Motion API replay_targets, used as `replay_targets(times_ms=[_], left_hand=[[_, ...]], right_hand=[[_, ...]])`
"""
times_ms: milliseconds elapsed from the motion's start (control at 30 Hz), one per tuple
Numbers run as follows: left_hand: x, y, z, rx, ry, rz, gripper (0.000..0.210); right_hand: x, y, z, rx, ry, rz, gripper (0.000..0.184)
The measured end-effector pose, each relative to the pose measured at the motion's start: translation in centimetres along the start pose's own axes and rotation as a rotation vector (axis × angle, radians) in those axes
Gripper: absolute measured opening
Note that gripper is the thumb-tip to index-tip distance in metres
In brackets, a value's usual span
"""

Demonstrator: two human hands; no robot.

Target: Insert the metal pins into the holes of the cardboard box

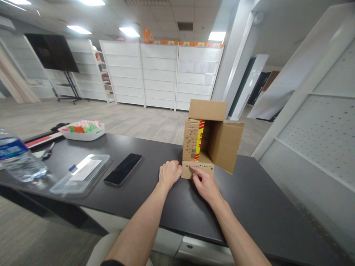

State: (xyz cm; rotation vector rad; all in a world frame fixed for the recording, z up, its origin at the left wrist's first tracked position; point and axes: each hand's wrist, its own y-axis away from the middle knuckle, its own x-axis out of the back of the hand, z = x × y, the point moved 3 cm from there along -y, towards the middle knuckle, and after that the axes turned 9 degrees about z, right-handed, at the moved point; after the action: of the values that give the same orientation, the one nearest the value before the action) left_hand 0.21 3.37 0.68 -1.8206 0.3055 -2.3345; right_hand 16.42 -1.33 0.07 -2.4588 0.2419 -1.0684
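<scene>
A cardboard box [209,144] lies on its side on the dark table, its opening toward me and flaps spread. Grey round dots and yellow-red tape [199,138] mark its left flap. A row of small dark and silvery dots runs along the bottom flap [202,174]. My left hand [170,173] is closed in a fist on the table, close against the flap's left edge; anything inside it is hidden. My right hand [206,184] reaches over the bottom flap, index finger stretched to the left part of the dot row, thumb apart below it. No held object shows there.
Left of my hands lie a black phone [124,170] and a clear plastic case [83,175]. A water bottle [19,159] and a white basket [83,132] with colourful packets stand farther left. A perforated white panel [318,129] rises on the right.
</scene>
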Motion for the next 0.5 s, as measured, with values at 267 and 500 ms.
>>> replay_targets(times_ms=[267, 500], left_hand=[[0.13, 0.03, 0.05, 0.002, 0.007, -0.014, 0.033], [0.18, 0.07, 0.12, 0.013, 0.004, -0.027, 0.032]], right_hand=[[0.08, 0.04, -0.38, -0.021, 0.062, -0.011, 0.040], [0.06, 0.03, 0.04, -0.022, -0.009, -0.005, 0.040]])
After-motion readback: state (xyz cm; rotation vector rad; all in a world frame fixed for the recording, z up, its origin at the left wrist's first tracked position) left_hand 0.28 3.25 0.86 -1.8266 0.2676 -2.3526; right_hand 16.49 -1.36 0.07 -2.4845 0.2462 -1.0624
